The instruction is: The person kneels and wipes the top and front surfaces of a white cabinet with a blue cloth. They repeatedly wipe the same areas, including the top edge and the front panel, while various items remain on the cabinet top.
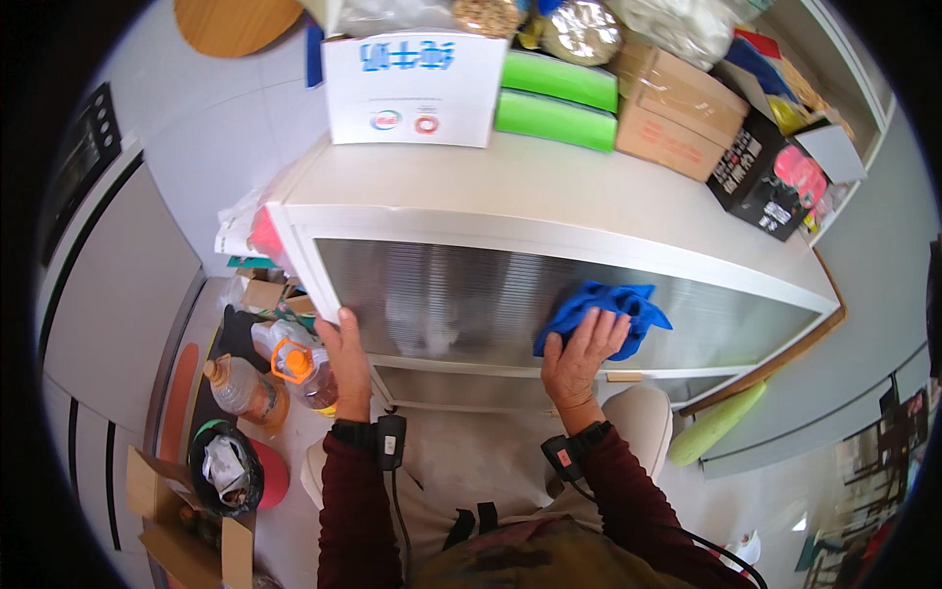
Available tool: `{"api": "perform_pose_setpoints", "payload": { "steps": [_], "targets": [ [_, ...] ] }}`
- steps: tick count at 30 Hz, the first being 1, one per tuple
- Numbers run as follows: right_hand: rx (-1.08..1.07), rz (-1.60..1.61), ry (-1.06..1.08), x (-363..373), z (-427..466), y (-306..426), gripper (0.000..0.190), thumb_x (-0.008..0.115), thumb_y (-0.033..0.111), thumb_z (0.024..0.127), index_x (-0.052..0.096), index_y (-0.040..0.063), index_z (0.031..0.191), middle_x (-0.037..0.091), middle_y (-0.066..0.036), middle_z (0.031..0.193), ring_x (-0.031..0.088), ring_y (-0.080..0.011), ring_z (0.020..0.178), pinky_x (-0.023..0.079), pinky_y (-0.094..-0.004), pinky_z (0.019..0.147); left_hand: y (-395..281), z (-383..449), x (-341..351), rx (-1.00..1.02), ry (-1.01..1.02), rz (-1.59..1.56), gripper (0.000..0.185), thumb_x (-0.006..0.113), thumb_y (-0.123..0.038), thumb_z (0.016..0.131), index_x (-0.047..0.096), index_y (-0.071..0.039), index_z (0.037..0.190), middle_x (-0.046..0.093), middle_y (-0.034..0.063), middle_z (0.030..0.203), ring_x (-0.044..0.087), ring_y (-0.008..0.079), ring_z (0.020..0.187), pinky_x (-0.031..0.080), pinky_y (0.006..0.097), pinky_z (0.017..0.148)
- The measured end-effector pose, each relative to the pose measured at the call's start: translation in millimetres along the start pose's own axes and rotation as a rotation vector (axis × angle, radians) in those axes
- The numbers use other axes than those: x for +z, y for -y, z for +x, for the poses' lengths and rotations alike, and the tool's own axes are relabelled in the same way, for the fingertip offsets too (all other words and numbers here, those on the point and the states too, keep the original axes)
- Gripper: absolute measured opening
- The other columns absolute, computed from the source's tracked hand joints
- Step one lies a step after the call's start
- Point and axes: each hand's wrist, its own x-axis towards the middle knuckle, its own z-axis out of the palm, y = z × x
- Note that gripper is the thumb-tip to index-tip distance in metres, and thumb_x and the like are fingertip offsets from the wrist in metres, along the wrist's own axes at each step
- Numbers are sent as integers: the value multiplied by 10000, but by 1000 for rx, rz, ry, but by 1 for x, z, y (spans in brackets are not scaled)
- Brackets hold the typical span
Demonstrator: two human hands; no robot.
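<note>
My right hand (581,361) presses a crumpled blue cloth (607,309) flat against the ribbed translucent panel (456,302) on the front of a white cabinet (515,180). The fingers are spread over the cloth, and part of it bunches up beyond them. At the cabinet's left front edge, my left hand (346,361) rests with its fingers on the white frame. Below the panel sits a small wooden handle (624,377), just right of my right wrist. A second, lower panel (456,388) shows partly between my arms.
On the cabinet top stand a white carton (416,96), green boxes (557,110), a cardboard box (681,114) and a black box (765,173). Plastic bottles (246,394), a lined red bin (271,475) and an open carton (195,552) stand left. A long green gourd (717,423) lies right.
</note>
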Motion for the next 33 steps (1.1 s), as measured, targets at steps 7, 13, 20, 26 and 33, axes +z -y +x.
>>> {"api": "perform_pose_setpoints", "payload": {
  "steps": [7, 13, 20, 26, 33],
  "targets": [
    [-332, 72, 93, 18, 65, 85, 557, 681, 220, 822, 561, 41, 1335, 465, -140, 1441, 362, -418, 1354, 241, -576, 1116, -11, -7, -1, 1, 13, 31, 588, 490, -384, 1025, 345, 30, 1417, 480, 176, 1286, 451, 256, 1170, 343, 367, 1035],
    [-489, 177, 173, 25, 103, 142, 512, 626, 166, 837, 576, 71, 1338, 512, -79, 1403, 465, -310, 1296, 328, -475, 1099, -17, -7, -5, 2, 34, 18, 574, 468, -385, 1026, 359, 16, 1422, 486, 183, 1306, 449, 275, 1192, 347, 372, 1031],
    [-609, 330, 289, 35, 126, 182, 497, 506, 164, 870, 543, -30, 1327, 489, -125, 1428, 446, -257, 1343, 338, -410, 1113, -13, -4, -6, 86, 68, -8, 493, 500, -329, 1021, 406, 13, 1364, 524, 165, 1258, 496, 255, 1143, 377, 368, 1006],
    [-594, 496, 361, 33, 128, 166, 529, 518, 120, 861, 500, -24, 1370, 471, -113, 1454, 426, -238, 1368, 341, -362, 1123, -8, -1, -2, 122, 42, 10, 435, 559, -269, 996, 440, -1, 1318, 539, 152, 1227, 508, 255, 1134, 393, 374, 985],
    [-657, 383, 367, 17, 122, 129, 533, 546, 92, 845, 517, 19, 1373, 490, -66, 1438, 443, -205, 1357, 367, -314, 1100, -4, -5, -2, 233, -70, 348, 421, 559, -303, 999, 459, 17, 1254, 628, 225, 1072, 616, 388, 962, 477, 420, 854]
  ]
}}
